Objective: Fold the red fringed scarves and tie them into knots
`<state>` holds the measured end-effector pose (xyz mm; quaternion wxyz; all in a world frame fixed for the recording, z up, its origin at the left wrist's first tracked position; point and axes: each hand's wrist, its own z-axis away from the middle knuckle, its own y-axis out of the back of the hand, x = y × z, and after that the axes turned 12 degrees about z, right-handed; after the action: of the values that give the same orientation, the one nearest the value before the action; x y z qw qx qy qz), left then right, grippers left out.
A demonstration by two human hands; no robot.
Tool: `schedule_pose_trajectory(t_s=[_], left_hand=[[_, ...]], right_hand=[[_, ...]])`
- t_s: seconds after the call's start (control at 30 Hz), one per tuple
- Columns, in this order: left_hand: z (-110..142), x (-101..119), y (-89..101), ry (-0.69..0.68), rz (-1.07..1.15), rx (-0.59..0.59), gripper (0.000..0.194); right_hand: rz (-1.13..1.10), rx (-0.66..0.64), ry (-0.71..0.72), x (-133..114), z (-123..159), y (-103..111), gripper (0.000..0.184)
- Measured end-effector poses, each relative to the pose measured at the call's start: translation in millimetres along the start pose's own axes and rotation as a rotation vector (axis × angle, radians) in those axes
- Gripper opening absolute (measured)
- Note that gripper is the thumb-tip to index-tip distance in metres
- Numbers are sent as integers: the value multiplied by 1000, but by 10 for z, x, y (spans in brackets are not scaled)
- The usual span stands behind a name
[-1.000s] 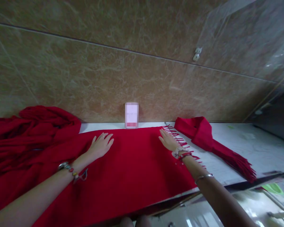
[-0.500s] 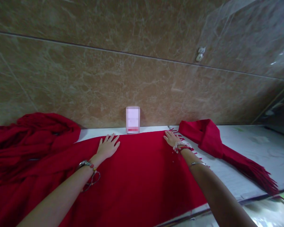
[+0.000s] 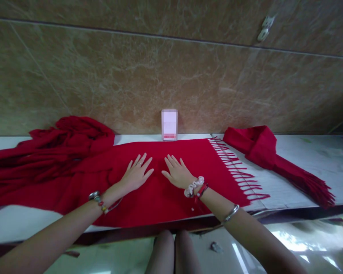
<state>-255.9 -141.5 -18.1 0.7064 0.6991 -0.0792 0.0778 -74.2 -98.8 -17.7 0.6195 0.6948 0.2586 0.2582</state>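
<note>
A wide red scarf [image 3: 148, 207] lies spread flat across the white counter, with its tasselled edge on the right. My left hand [image 3: 135, 175] rests flat on the cloth left of the middle, fingers spread. Close beside it, my right hand [image 3: 177, 172] also lies palm down on the scarf with its fingers stretched out. Neither hand grips anything. To the left the same red cloth runs into a heap of loose folds [image 3: 74, 140]. A second red scarf [image 3: 263, 146], folded narrow with its fringe toward the front, lies to the right, apart from my hands.
A phone [image 3: 169, 125] with a blurred screen leans upright against the brown tiled wall [image 3: 131, 76]. White counter [image 3: 308, 167] shows at the right, and its front edge runs just above my knees [image 3: 174, 247]. A small white fixture [image 3: 265, 28] sits on the wall.
My right hand has slid left from the fringe toward the middle, now near my left hand. The tassels lie uncovered. The camera view has shifted, showing my knees and the counter's front edge.
</note>
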Motion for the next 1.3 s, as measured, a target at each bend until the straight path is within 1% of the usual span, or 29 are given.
schedule_pose_trajectory(t_s=[0.07,0.13,0.2,0.3,0.37,0.4,0.43,0.47,0.5,0.53,0.57,0.6,0.67,0.73,0.8,0.87,0.93,1.0,1.07,1.13,1.3], left_hand=[[92,-11,-19,-11,-12,-19,50],[123,-33,-37,-26,-26,-13,49],[119,-59,-52,-39,-35,-4,49],[104,-84,-70,-60,-38,13,48],[104,-82,-77,-68,-32,21,48],[105,-76,-75,-69,-26,23,48],[106,-67,-70,-68,-18,24,48],[107,-57,-59,-67,-9,24,48],[106,-50,-43,-68,2,25,48],[106,-47,-22,-76,14,27,47],[107,-51,3,-87,24,33,47],[113,-67,29,-96,32,42,46],[148,-133,72,-102,39,78,46],[226,-241,87,-98,28,118,46],[335,-363,68,-115,12,123,47],[443,-466,29,-143,5,86,46],[515,-529,-9,-146,4,49,46],[541,-551,-29,-136,-4,36,47],[537,-549,-31,-134,-10,37,47],[526,-541,-25,-143,-4,42,46],[528,-535,-28,-172,23,86,45]], right_hand=[[24,-16,11,-37,72,-43,55],[64,-22,-13,82,188,-77,52],[118,-36,-81,351,356,-97,50],[202,-59,-259,907,678,-119,48],[249,-61,-333,1238,873,-128,45],[263,-61,-395,1351,942,-125,45],[272,-55,-445,1413,983,-114,45],[272,-44,-474,1418,992,-95,46],[261,-27,-481,1363,969,-68,46],[241,-6,-460,1248,916,-35,47],[208,17,-415,1080,838,0,48],[173,41,-354,868,740,34,49],[97,52,-232,368,520,83,53],[12,53,-153,-136,320,95,56],[-58,55,-97,-538,183,71,58],[-94,50,-55,-767,124,28,59],[-89,39,-28,-805,138,-17,57],[-45,30,-24,-669,216,-51,54],[25,26,-51,-402,347,-77,52],[109,17,-108,-45,522,-102,50],[263,22,-322,930,1003,-184,46]])
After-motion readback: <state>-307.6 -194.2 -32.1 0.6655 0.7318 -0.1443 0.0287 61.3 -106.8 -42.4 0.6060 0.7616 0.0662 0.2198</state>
